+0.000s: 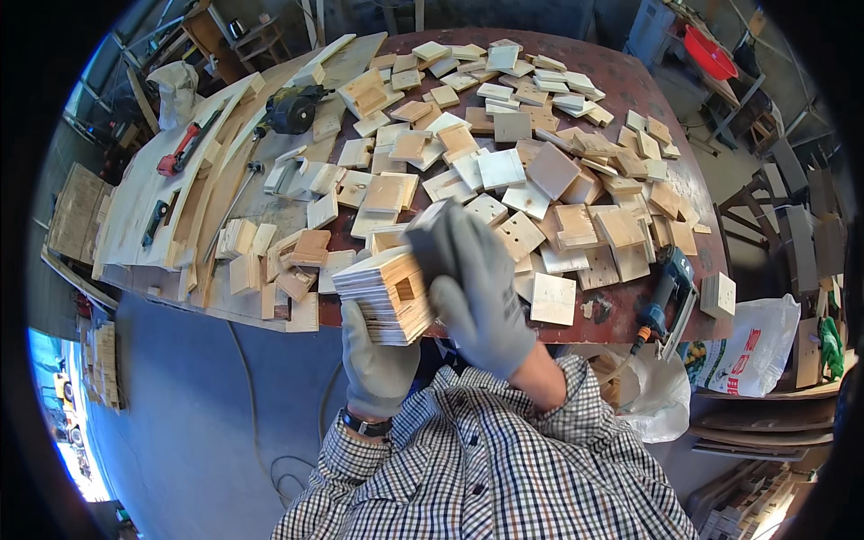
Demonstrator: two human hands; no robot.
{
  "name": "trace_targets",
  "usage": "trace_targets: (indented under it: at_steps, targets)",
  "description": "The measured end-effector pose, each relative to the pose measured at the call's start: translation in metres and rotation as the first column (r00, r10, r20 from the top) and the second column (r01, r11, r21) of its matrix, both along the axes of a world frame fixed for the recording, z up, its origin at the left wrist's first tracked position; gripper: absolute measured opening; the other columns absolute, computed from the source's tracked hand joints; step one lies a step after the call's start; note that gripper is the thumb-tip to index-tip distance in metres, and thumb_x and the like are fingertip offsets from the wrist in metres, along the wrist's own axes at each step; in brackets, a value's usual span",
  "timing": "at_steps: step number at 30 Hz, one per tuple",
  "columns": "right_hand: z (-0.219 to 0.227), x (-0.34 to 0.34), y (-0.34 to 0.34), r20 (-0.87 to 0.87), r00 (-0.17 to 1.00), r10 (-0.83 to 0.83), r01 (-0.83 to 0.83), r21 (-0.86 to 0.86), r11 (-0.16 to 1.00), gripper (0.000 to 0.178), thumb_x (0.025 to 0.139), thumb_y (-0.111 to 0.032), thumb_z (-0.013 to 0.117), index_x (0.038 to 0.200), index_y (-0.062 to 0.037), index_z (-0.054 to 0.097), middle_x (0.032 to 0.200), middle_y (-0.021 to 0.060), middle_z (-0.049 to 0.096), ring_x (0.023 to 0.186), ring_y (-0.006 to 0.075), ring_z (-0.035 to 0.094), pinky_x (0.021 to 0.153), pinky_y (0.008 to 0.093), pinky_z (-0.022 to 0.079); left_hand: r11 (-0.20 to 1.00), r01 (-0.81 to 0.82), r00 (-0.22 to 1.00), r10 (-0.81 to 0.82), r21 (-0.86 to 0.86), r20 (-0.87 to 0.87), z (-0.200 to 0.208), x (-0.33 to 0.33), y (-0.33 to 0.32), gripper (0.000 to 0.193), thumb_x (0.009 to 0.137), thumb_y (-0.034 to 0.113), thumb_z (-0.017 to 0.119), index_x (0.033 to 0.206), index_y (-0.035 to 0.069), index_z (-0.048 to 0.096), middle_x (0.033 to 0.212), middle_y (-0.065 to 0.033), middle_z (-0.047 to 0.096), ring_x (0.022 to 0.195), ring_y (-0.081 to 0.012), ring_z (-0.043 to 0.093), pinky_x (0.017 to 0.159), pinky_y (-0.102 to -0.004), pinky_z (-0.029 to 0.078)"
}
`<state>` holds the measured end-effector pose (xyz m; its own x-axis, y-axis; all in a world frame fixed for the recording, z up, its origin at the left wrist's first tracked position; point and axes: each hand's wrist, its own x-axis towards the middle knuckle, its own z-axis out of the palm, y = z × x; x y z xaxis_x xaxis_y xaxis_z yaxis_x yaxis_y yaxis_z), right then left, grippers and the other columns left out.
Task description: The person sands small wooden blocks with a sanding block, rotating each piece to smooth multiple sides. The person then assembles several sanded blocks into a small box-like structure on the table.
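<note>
In front of my chest, at the table's near edge, my gloved left hand (378, 364) is wrapped round the lower left side of a plywood block (382, 292). The block shows striped layers and a square hole in one face. My gloved right hand (486, 292) grips a dark grey sanding block (434, 243) by its right side, its fingers partly covering it. The sanding block lies against the upper right of the plywood block. Many loose wooden pieces (499, 168) lie in a heap just beyond both hands.
The dark red table (621, 63) carries the heap. A blue-black nail gun (664, 292) with a hose lies at its right edge. Long boards (144, 211), a red-handled tool (180, 148) and a black power tool (295, 108) are at left. A white sack (747, 346) stands at right.
</note>
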<state>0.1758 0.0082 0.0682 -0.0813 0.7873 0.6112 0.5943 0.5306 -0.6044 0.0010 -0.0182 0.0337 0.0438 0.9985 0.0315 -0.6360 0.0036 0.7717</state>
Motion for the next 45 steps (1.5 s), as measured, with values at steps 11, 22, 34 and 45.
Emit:
trace_targets:
  at_steps: [11, 22, 34, 45]
  targets:
    - [0.016, -0.004, -0.023, 0.185, 0.979, 0.084, -0.117, 0.177, 0.977, 0.078, 0.095, -0.033, 0.068, 0.161, 0.0004, 0.043, 0.158, 0.0353, 0.039, 0.136, 0.0479, 0.048, 0.114, 0.0564, 0.036, 0.974, 0.178, 0.946, -0.129, -0.144, 0.297, 0.043, 0.014, 0.005, 0.082, 0.112, 0.068, 0.035, 0.161, 0.004, 0.043, 0.16, -0.0164, 0.053, 0.147, -0.0322, 0.051, 0.126, -0.0477, 0.037]
    - [0.042, -0.001, -0.022, 0.262, 0.947, 0.185, -0.207, 0.059, 0.977, 0.075, 0.093, -0.033, 0.071, 0.16, -0.0061, 0.047, 0.156, 0.0335, 0.043, 0.132, 0.0452, 0.052, 0.111, 0.0554, 0.039, 0.954, 0.238, 0.877, -0.131, -0.181, 0.461, 0.042, 0.004, 0.01, 0.083, 0.11, 0.07, 0.035, 0.162, 0.006, 0.04, 0.153, -0.0179, 0.056, 0.139, -0.0315, 0.057, 0.122, -0.0468, 0.043]
    - [0.008, 0.025, -0.017, 0.015, 0.943, 0.334, -0.333, -0.018, 0.943, 0.074, 0.099, -0.018, 0.059, 0.163, 0.0106, 0.032, 0.159, 0.0366, 0.04, 0.145, 0.0524, 0.043, 0.123, 0.0553, 0.033, 0.986, -0.012, 0.977, 0.046, -0.165, 0.206, 0.037, 0.007, 0.009, 0.071, 0.112, 0.064, 0.042, 0.158, 0.011, 0.045, 0.148, -0.0148, 0.059, 0.132, -0.0295, 0.06, 0.115, -0.051, 0.048]
    - [0.022, -0.005, 0.005, 0.106, 0.953, 0.285, -0.296, 0.116, 0.948, 0.076, 0.098, -0.026, 0.065, 0.161, 0.0085, 0.037, 0.153, 0.037, 0.043, 0.135, 0.0504, 0.048, 0.117, 0.0548, 0.037, 0.94, 0.051, 0.736, 0.192, 0.336, -0.649, 0.011, -0.009, 0.013, 0.063, 0.113, 0.051, 0.05, 0.157, 0.007, 0.045, 0.152, -0.0133, 0.057, 0.138, -0.0294, 0.059, 0.117, -0.0471, 0.049]
